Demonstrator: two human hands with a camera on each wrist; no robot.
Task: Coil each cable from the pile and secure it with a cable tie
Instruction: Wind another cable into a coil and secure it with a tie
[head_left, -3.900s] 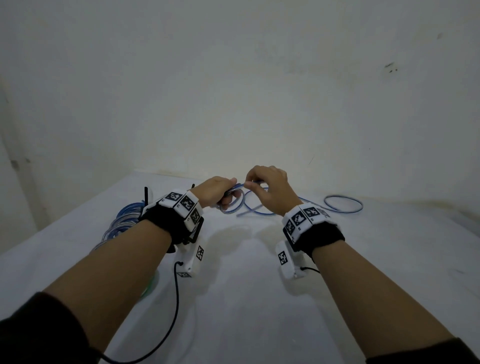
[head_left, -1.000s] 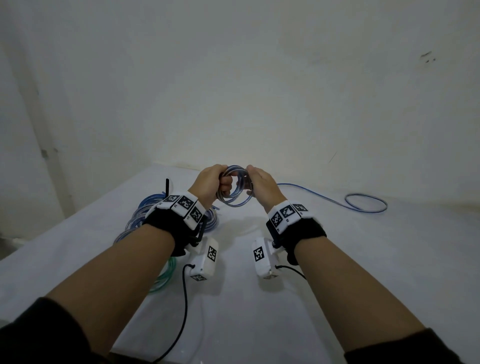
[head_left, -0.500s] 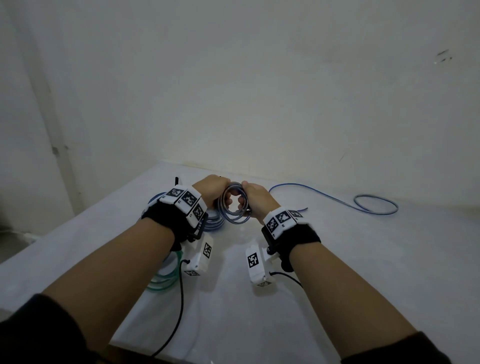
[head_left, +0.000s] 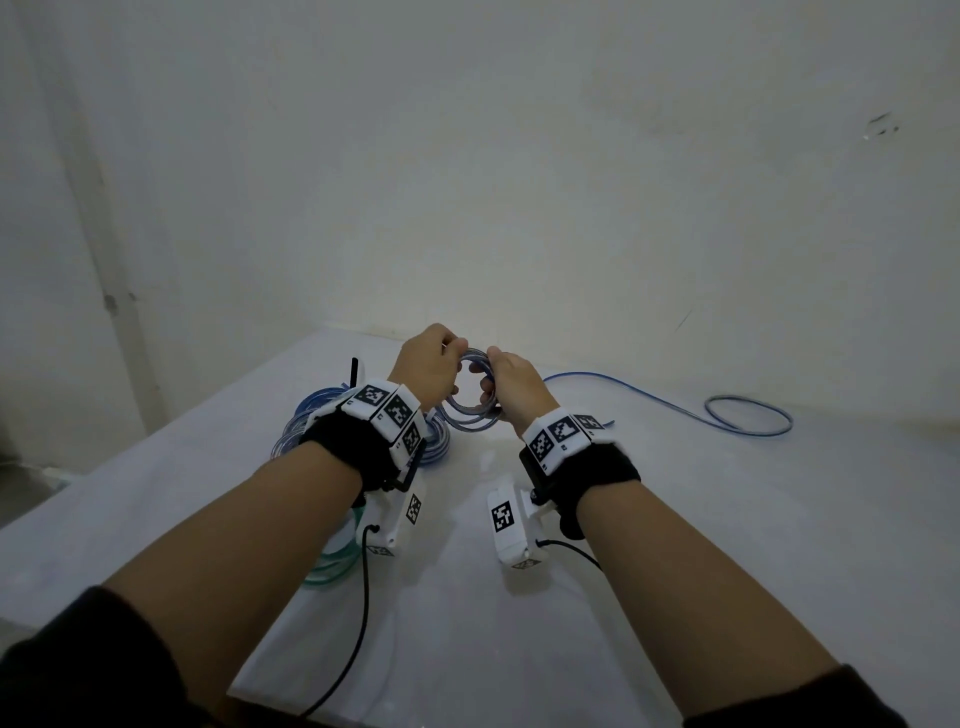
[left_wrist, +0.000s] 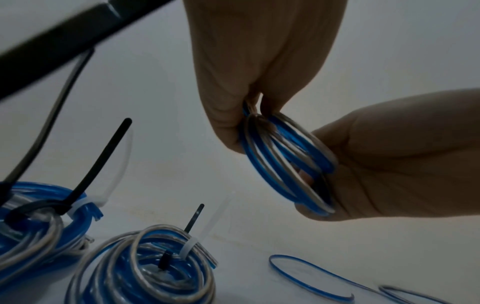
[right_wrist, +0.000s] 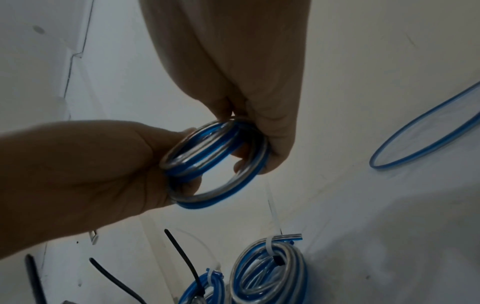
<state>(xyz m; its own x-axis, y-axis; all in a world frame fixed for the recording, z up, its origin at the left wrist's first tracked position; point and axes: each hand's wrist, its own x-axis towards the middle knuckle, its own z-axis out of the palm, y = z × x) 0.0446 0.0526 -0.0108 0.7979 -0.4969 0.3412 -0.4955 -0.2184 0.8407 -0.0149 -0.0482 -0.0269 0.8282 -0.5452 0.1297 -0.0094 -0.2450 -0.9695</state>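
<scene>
While both hands hold it above the white table (head_left: 675, 519), the blue-and-clear coil (head_left: 470, 397) is pinched by the left hand (head_left: 426, 364) and right hand (head_left: 511, 387). Its loose tail (head_left: 748, 415) lies toward the bare pale wall (head_left: 519, 156); tied coils (left_wrist: 145, 267) sit at left.

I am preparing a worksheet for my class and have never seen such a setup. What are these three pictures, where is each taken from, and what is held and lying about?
No machine here: a person works with bare hands, wearing cameras. The wide picture comes from a head camera; the two close ones from cameras strapped on each wrist. The left hand and the right hand together grip a small coil of blue and clear flat cable, not yet tied. Its loose end trails across the white table. Beside the left wrist lie finished coils of the same cable, bound with black and white plastic cable ties.
</scene>
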